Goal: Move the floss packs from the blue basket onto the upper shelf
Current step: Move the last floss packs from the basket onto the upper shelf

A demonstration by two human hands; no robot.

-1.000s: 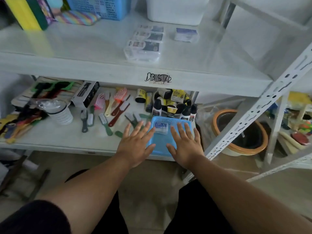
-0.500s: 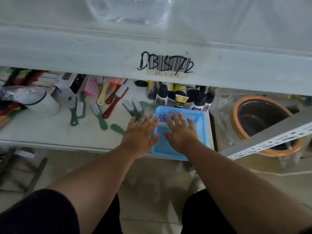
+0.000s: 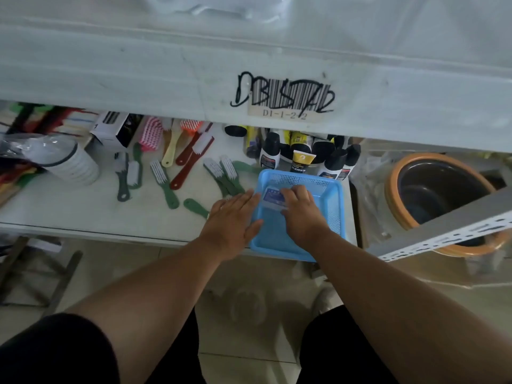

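Reaching into the blue basket [image 3: 329,206] at the centre of the frame, the right hand [image 3: 300,210] has its fingers curled on a floss pack [image 3: 271,200] lying near the basket's far left corner. The left hand [image 3: 231,217] lies flat and spread, palm down, over the basket's left rim. Across the top of the frame runs the upper shelf [image 3: 166,76]; brushes [image 3: 163,178] lie left of the basket on the lower shelf.

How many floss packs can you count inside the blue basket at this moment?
1. A single clear plastic floss pack with a blue label lies in the perforated blue plastic basket, near its back wall, under the right hand's fingers. Others could be hidden beneath that hand.
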